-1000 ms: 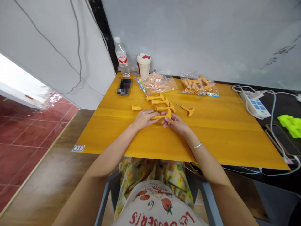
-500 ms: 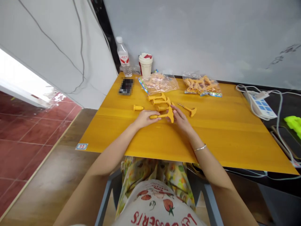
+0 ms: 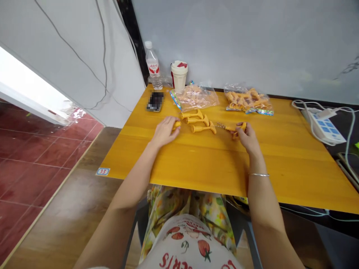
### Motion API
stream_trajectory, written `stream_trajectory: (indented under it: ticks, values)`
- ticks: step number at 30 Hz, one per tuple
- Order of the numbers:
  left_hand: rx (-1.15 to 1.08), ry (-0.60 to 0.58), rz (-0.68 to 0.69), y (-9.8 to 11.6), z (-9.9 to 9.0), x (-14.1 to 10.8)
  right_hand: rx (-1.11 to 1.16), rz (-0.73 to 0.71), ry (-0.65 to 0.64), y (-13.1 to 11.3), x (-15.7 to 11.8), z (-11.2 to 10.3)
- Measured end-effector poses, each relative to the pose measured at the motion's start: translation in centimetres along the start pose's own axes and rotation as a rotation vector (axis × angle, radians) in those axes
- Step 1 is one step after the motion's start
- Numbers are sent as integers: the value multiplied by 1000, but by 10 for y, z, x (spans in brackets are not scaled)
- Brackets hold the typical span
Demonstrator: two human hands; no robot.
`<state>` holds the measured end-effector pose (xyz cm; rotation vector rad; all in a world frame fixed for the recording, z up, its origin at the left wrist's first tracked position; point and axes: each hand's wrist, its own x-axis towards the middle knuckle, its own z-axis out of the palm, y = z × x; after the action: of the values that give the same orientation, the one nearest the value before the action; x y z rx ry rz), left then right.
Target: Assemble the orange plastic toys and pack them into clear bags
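My left hand (image 3: 165, 130) lies on the table with its fingertips over a short yellow plastic cylinder (image 3: 177, 124), partly hiding it. My right hand (image 3: 245, 139) grips the orange T-handle (image 3: 238, 129) of a thin metal-shafted screw piece, whose spiral shaft (image 3: 221, 126) points left. Between my hands lie several yellow plastic T-shaped pieces, the nearest (image 3: 203, 129) closest to the metal shaft. Two others (image 3: 195, 117) lie just behind it, side by side.
The pieces lie on a yellow wooden table (image 3: 280, 164). Along its back edge stand two plastic bags of orange pieces (image 3: 248, 101), a water bottle (image 3: 152, 65), a lidded cup (image 3: 179, 76) and a blurred phone (image 3: 155, 101). A power strip (image 3: 322, 127) sits at right.
My hands have moved apart. The left has let go of a long yellow T-piece, now lying on the table, and reached the short cylinder. The right has taken the metal-shafted piece.
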<state>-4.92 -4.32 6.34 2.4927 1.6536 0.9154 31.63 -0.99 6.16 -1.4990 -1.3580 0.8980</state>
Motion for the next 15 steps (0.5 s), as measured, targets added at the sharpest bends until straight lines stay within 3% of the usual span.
stream_trajectory:
  ticks: [8, 15]
  values:
    - [124, 51, -59, -17, -6, 0, -25, 39, 155, -1, -1, 2]
    - [57, 51, -74, -19, -6, 1, 28, 124, 48, 1, -4, 10]
